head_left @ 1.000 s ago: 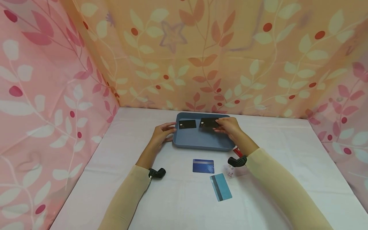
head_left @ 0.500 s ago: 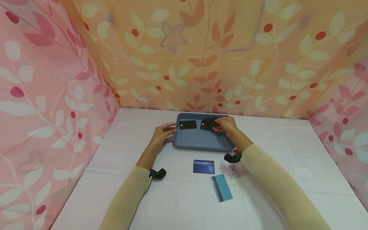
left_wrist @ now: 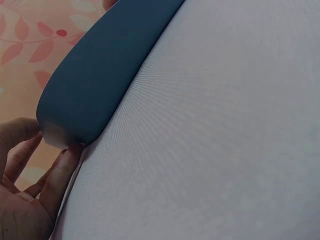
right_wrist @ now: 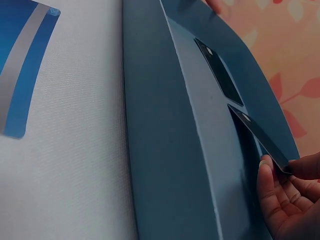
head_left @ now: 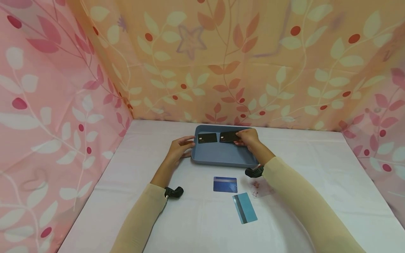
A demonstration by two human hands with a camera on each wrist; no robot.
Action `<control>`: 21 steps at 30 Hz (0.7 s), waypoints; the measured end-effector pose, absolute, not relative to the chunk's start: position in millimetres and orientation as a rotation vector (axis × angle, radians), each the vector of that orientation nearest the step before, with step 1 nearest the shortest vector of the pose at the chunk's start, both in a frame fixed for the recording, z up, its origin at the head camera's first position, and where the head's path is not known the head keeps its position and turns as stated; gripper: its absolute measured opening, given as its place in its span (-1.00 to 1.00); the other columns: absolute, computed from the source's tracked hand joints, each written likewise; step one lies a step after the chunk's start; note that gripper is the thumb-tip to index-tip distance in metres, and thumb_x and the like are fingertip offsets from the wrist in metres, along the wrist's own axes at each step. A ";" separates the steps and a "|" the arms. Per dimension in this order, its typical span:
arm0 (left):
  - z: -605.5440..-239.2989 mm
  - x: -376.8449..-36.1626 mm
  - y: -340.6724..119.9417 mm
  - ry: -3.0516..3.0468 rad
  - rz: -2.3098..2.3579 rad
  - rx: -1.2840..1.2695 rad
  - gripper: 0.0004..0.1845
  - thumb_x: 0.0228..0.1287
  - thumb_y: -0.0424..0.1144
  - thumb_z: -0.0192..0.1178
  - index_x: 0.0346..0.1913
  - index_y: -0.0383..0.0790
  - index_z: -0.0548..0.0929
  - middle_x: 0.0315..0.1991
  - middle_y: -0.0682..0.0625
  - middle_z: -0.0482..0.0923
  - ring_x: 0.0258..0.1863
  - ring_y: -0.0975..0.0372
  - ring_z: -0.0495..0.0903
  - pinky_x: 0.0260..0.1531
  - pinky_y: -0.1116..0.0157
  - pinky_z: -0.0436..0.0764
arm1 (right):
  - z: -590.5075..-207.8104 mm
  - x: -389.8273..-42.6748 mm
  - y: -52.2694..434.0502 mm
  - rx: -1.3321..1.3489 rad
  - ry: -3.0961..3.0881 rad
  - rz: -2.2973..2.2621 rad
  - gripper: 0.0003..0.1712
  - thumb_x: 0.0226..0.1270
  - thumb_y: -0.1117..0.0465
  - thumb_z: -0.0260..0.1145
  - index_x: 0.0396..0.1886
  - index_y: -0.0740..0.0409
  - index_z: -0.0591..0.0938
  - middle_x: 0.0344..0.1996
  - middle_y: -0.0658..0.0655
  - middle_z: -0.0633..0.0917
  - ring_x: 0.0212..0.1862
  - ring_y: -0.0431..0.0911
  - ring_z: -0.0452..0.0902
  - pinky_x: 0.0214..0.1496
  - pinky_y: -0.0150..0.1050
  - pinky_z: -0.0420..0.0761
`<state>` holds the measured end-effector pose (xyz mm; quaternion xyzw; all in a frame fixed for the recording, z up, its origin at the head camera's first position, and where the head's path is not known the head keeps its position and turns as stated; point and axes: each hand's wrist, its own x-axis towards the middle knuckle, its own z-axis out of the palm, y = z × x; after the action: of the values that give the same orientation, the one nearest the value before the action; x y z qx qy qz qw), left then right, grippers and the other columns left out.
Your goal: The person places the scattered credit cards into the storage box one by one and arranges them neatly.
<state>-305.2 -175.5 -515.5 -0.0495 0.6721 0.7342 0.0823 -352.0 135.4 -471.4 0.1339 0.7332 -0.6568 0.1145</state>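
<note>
My right hand (head_left: pixel 249 137) pinches one end of a black card (head_left: pixel 226 136) over the right back part of a blue-grey tray (head_left: pixel 221 153). In the right wrist view this card (right_wrist: pixel 260 136) is tilted, its free end low near the tray floor and its held end raised between thumb and fingers. A second black card (head_left: pixel 207 138) with a pale chip lies flat in the tray, just left of it. My left hand (head_left: pixel 178 149) holds the tray's left end. From the left wrist view, its fingers and thumb (left_wrist: pixel 62 175) touch the tray's end wall and lower corner.
On the white cloth in front of the tray lie a blue card (head_left: pixel 225 184), a light blue card (head_left: pixel 245 208) with a dark stripe, and a clear card (head_left: pixel 260 188) with small flowers, partly under the right sleeve. Patterned curtains (head_left: pixel 202 70) surround the table.
My right hand has shifted slightly left and down with the black card, its forearm swinging left. The red card near the tray's right corner is now covered by the arm. The left hand stays put.
</note>
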 end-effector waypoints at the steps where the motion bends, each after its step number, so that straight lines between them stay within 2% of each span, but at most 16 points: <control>1: -515.8 -305.5 -176.0 2.007 2.191 -0.145 -0.56 0.30 -0.38 0.37 0.24 -0.17 0.67 0.06 -0.14 0.59 -0.04 0.14 0.64 -0.25 0.22 0.77 | -471.8 -352.5 135.1 0.392 2.154 -1.924 -0.61 0.50 0.37 0.20 0.19 0.56 0.55 0.00 0.51 0.63 -0.56 -0.19 0.69 -0.29 -0.28 0.75; 7: -515.4 -305.4 -176.9 2.022 2.171 -0.144 -0.55 0.31 -0.36 0.38 0.25 -0.16 0.66 0.09 -0.16 0.57 0.03 0.09 0.63 -0.20 0.18 0.76 | -473.3 -355.1 132.4 0.379 2.155 -1.941 -0.63 0.49 0.40 0.20 0.17 0.58 0.56 0.02 0.54 0.61 -0.58 -0.18 0.68 -0.34 -0.30 0.75; 13: -516.2 -304.8 -174.7 2.019 2.180 -0.156 -0.56 0.29 -0.37 0.39 0.24 -0.17 0.67 0.07 -0.14 0.59 -0.03 0.15 0.65 -0.23 0.20 0.77 | -474.0 -355.4 129.4 0.378 2.147 -1.959 -0.63 0.47 0.44 0.19 0.15 0.64 0.54 0.00 0.54 0.59 -0.58 -0.15 0.67 -0.38 -0.28 0.75; 21: -516.7 -303.5 -172.3 2.022 2.180 -0.140 -0.55 0.31 -0.39 0.37 0.25 -0.19 0.66 0.07 -0.15 0.59 -0.05 0.15 0.65 -0.24 0.20 0.77 | -475.0 -353.2 127.7 0.411 2.145 -1.938 -0.64 0.44 0.44 0.22 0.11 0.65 0.55 -0.05 0.46 0.60 -0.57 -0.12 0.68 -0.31 -0.22 0.76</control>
<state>-303.5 -172.3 -516.7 -0.0468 0.6770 0.7299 0.0822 -353.2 127.7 -475.0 0.1400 0.7302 -0.6595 0.1106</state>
